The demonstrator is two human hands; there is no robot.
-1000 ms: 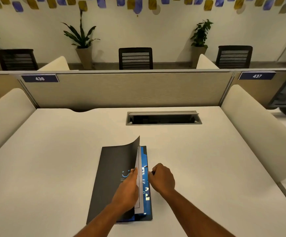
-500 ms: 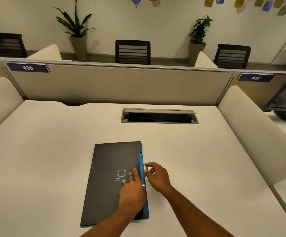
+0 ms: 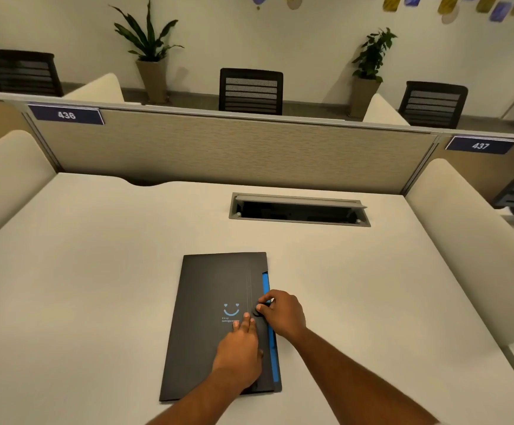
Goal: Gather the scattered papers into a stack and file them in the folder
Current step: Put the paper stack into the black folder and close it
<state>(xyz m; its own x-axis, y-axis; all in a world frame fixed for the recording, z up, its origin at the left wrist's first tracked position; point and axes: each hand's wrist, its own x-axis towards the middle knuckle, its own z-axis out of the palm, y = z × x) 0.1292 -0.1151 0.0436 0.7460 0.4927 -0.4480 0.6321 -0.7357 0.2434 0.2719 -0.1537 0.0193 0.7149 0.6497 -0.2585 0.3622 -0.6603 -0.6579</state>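
A black folder (image 3: 209,305) with a blue smiley print lies closed on the white desk (image 3: 80,271). A blue strip (image 3: 266,282) shows along its right edge. No loose papers are visible; whatever is inside is hidden under the cover. My left hand (image 3: 239,348) rests flat on the cover near the right side, fingers together. My right hand (image 3: 282,312) is at the folder's right edge, with thumb and forefinger pinching a small black tab or clasp there.
A grey cable hatch (image 3: 298,210) is set in the desk behind the folder. Beige partitions (image 3: 219,148) close the back, and padded side dividers (image 3: 464,240) flank the desk. Chairs and potted plants stand beyond.
The folder's cover, raised a second ago, now lies flat and closed. My left hand went from holding the cover to pressing on it; my right hand moved onto the edge tab.
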